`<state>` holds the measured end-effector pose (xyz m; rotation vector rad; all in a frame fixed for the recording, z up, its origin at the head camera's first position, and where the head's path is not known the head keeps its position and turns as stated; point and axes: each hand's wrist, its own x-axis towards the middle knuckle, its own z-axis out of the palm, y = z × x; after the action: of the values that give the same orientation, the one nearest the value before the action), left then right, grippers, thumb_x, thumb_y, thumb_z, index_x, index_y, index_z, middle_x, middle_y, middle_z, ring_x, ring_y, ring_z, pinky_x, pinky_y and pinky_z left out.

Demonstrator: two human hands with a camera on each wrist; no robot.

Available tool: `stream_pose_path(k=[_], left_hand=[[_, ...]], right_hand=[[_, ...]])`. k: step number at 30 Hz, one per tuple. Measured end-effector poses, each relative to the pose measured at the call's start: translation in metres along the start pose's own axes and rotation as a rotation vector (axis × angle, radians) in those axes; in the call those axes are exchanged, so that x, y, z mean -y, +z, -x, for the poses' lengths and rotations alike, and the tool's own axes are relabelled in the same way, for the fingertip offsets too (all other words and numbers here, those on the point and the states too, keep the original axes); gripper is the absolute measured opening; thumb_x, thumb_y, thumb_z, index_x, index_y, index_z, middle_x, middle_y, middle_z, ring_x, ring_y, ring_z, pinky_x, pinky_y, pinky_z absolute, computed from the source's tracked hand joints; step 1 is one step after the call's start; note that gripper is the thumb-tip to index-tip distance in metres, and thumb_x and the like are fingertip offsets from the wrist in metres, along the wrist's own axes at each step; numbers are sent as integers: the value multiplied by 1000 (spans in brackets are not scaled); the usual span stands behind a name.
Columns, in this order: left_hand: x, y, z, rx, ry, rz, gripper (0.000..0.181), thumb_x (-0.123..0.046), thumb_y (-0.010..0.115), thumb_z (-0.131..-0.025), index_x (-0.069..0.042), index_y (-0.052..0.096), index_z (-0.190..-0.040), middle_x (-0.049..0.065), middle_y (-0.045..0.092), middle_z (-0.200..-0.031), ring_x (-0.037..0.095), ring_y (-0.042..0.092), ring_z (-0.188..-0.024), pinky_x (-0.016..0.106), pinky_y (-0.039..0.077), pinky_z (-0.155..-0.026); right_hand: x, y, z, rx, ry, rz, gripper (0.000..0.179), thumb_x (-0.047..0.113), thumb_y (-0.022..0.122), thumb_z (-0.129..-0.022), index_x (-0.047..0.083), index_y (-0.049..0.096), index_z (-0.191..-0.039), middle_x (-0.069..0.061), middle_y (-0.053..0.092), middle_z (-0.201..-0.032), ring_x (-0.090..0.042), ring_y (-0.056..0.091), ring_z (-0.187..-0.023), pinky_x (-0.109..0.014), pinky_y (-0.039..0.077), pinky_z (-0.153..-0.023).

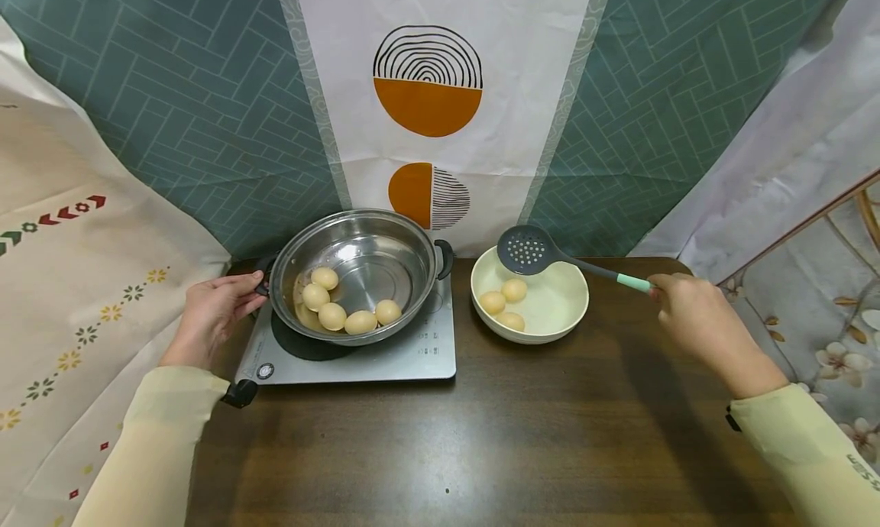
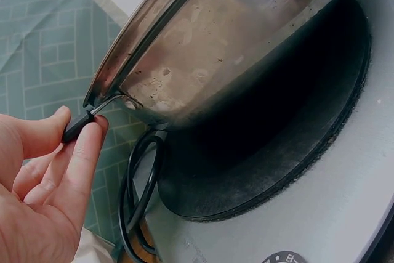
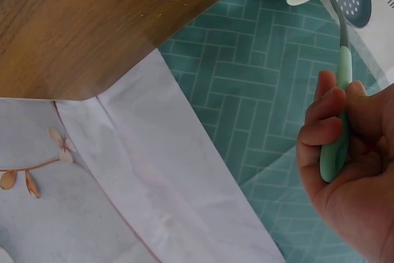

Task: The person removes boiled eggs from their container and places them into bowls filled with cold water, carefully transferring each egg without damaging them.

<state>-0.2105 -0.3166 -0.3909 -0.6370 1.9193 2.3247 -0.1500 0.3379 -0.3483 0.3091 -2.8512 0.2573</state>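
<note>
My left hand (image 1: 215,305) pinches the black side handle (image 2: 76,129) of a steel pot (image 1: 374,263) between thumb and fingers. Several pale brown eggs (image 1: 332,316) lie along the pot's near-left wall. The pot is over an induction cooker (image 1: 406,364); in the left wrist view its black heating plate (image 2: 221,195) shows below the base, and I cannot tell where they touch. A grey skimmer (image 1: 525,250) with a mint-green handle (image 3: 335,152) is gripped in my right hand (image 1: 708,321). Its holed head hovers over the back of a cream bowl (image 1: 564,302) holding three eggs (image 1: 514,289).
Both vessels stand towards the back of a dark wooden table (image 1: 522,428). Behind it hangs a green and white patterned cloth (image 1: 227,114). A black cable (image 2: 126,198) loops beside the cooker. Pale cloths (image 1: 76,282) drape at both sides.
</note>
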Motion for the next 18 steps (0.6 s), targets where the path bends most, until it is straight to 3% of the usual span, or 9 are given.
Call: stream_pose_path(k=[9,15,18], left_hand=[[-3,1,2,13,-12,-10,4,-15,76,-78,-12,75,-81,-1,71,-73,11,69,-63,24,61,-66],[-1,-2,0,23,0,6,6,-14,76,-78,-11,75,-83,-1,71,-74,11,69,-64,23,61,-66],[-1,-3,0,35,4,20,8,-13,76,-78,-9,75,-84,0,71,-74,12,69,-64,24,61,-65]], right_hand=[[9,-4,-4,16,18,-13,12,3,57,-88,1,66,-97,-11,63,-77,-24,53,-63,-43,46,-53],[19,-7,-12,-34,-3,-16,8,3,57,-88,4,63,-85,-6,56,-67,-22,47,-60,-38,42,-52],[27,-9,-17,-65,-20,-15,13,3,57,-87,7,59,-75,-4,51,-62,-21,44,-58,-35,38,-50]])
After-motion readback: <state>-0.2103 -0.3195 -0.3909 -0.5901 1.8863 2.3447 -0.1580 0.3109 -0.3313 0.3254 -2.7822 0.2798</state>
